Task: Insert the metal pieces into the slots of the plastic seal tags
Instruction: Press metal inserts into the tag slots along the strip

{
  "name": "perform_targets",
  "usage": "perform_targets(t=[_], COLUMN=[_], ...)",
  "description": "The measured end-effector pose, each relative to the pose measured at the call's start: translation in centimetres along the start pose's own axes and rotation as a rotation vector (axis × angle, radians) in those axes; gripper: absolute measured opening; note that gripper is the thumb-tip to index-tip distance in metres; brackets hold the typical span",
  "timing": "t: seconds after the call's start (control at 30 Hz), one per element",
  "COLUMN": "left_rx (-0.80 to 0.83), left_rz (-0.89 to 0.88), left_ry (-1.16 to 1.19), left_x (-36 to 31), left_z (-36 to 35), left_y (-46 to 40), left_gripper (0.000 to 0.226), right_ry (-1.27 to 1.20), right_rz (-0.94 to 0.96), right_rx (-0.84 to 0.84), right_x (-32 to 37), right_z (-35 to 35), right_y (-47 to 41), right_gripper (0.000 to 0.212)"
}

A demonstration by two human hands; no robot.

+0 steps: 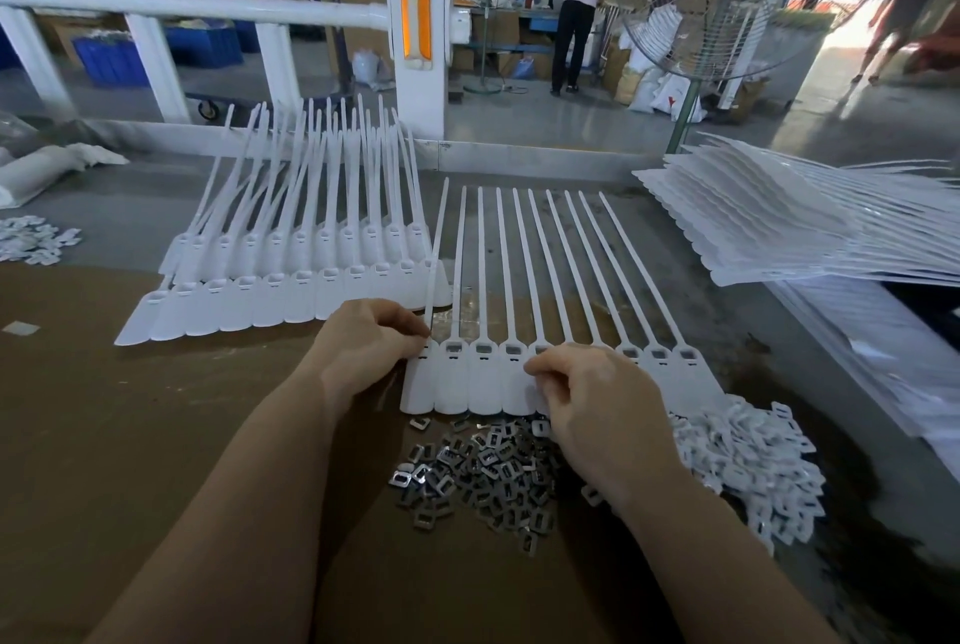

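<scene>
A strip of joined white plastic seal tags point(485, 383) lies flat on the brown cardboard, tails pointing away from me. My left hand point(366, 347) pinches the leftmost tag at its slot. My right hand point(597, 404) has its fingers curled over the middle tags' heads; whatever it pinches is hidden. A loose heap of small metal pieces point(478, 472) lies just in front of the strip, partly under my right wrist. Several slots left of my right hand show metal inside.
Strips of tags point(291, 280) are stacked to the upper left. A pile of white plastic caps point(748, 456) lies at the right, and a tall stack of tag sheets point(789, 222) beyond it. A white railing, a fan and people stand behind the table.
</scene>
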State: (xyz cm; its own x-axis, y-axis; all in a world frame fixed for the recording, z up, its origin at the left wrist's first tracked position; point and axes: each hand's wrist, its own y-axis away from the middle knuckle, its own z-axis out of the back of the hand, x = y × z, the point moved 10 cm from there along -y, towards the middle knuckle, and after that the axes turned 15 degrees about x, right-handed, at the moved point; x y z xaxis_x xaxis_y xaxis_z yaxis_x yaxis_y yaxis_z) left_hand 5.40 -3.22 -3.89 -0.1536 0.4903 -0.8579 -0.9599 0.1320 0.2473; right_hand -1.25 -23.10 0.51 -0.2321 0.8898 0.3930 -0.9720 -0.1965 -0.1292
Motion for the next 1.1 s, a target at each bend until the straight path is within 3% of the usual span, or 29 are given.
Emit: perform_targets(t=[0.2,0.37,0.63,1.1], left_rx=[-0.1,-0.059,0.111,-0.076], left_rz=[-0.055,-0.053,-0.07,-0.156], left_ry=[-0.021,-0.008,0.347,0.057], left_x=[-0.2,-0.2,0.5,-0.3], left_z=[0.8,0.0,-1.0,-0.3], left_y=[0.3,-0.2,0.5,-0.1], left_gripper=[0.01,0.013,0.012,0.019], right_ry=[0.02,0.04,0.048,0.029], right_rz=[0.0,0.007,0.01,0.016], right_rx=[0.005,0.019,0.03,0.022], right_x=[0.2,0.3,0.2,0.2], right_z=[0.1,0.1,-0.3,-0.2], right_y=[0.2,0.2,0.2,0.3], right_gripper=[0.022,0.024,0.026,0.023])
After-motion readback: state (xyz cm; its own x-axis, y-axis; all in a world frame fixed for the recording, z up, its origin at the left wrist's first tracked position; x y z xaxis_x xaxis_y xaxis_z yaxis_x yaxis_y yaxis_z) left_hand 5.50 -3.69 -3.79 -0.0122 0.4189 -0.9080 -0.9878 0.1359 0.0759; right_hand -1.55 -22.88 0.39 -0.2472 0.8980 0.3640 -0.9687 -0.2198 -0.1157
